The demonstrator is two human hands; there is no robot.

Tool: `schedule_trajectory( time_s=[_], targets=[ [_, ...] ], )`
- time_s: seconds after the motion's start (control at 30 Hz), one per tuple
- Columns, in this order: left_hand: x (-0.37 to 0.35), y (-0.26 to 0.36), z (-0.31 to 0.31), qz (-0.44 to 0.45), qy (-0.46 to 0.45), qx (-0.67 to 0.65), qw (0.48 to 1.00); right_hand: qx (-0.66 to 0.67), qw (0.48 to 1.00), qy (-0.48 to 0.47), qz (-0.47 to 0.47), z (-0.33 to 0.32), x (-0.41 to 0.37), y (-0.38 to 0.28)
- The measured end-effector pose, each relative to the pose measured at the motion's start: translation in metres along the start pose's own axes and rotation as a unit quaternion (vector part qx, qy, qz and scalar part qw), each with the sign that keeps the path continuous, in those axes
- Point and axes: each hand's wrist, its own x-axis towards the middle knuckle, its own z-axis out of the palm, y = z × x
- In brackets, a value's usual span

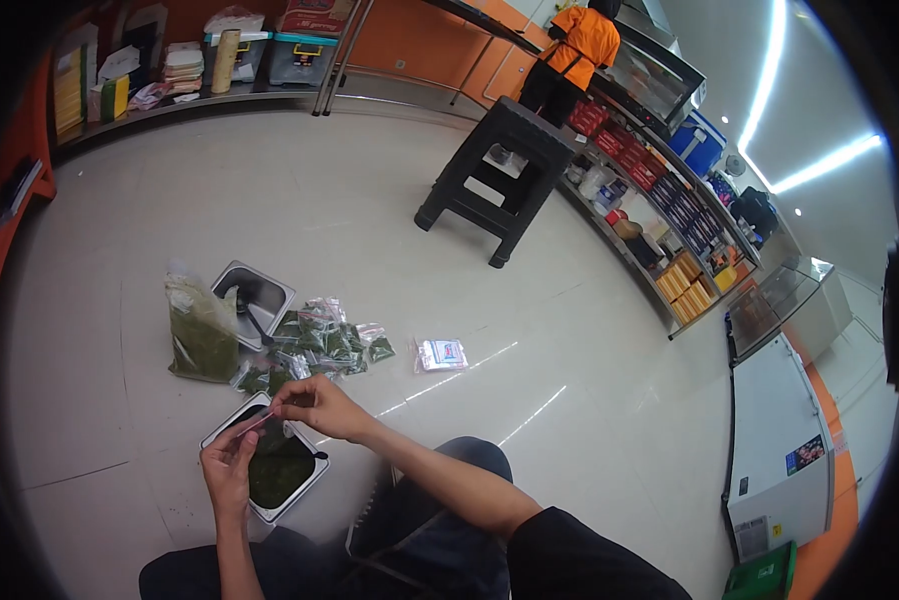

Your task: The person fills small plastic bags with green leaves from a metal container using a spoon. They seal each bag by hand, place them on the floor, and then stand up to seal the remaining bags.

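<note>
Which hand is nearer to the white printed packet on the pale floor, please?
Right. The right hand is left of and below the white printed packet in the picture; the left hand is farther left and lower.

We see a black stool (529, 130) at far middle, with a person (581, 45) in an orange top just beyond it, back turned to us. Farther right we find stacked red boxes (641, 160) and yellow packs (684, 287). Near right, we have a white chest freezer (779, 440) and a green bin (764, 574); far left, lidded storage tubs (301, 62).
</note>
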Motion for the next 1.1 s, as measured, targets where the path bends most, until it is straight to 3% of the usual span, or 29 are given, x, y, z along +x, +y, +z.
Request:
schedule_trajectory(
  time_s=[0.17, 0.33, 0.4, 0.63, 0.7, 0.8, 0.83, 0.9, 1.0, 1.07, 1.1],
  targets=[
    [0.003, -0.012, -0.016, -0.01, -0.017, 0.071, 0.997, -0.005, 1.0, -0.003, 0.011, 0.004, -0.006, -0.008],
    [0.0, -0.015, -0.013, -0.021, -0.019, 0.06, 0.998, 0.033, 0.999, 0.002, -0.005, 0.004, -0.013, -0.009],
    [0.001, -0.015, -0.014, -0.019, -0.021, 0.068, 0.997, -0.081, 0.996, -0.022, -0.03, 0.001, -0.01, -0.006],
    [0.001, -0.019, -0.012, -0.032, -0.013, 0.09, 0.995, -0.184, 0.982, -0.028, -0.039, -0.004, -0.012, -0.011],
    [-0.002, -0.018, -0.006, -0.026, -0.017, 0.095, 0.995, -0.22, 0.966, 0.022, -0.131, -0.009, -0.009, -0.011],
    [-0.003, -0.016, -0.001, -0.031, -0.019, 0.057, 0.998, -0.24, 0.945, 0.099, -0.197, -0.028, -0.005, -0.018],
    [-0.002, -0.014, -0.004, -0.026, -0.029, 0.077, 0.996, -0.24, 0.946, 0.097, -0.197, -0.034, -0.006, -0.024],
    [-0.001, -0.011, -0.006, -0.02, -0.037, 0.095, 0.995, -0.242, 0.93, 0.244, -0.129, -0.046, -0.012, -0.036],
    [0.0, -0.009, -0.006, -0.025, -0.026, 0.095, 0.995, -0.277, 0.92, 0.257, -0.104, -0.05, -0.019, -0.041],
    [-0.001, -0.012, -0.006, -0.028, -0.02, 0.097, 0.995, -0.267, 0.931, 0.228, -0.099, -0.039, -0.023, -0.039],
    [0.0, -0.012, -0.005, -0.028, -0.021, 0.098, 0.995, -0.26, 0.945, 0.167, -0.104, -0.03, -0.025, -0.044]
  ],
)
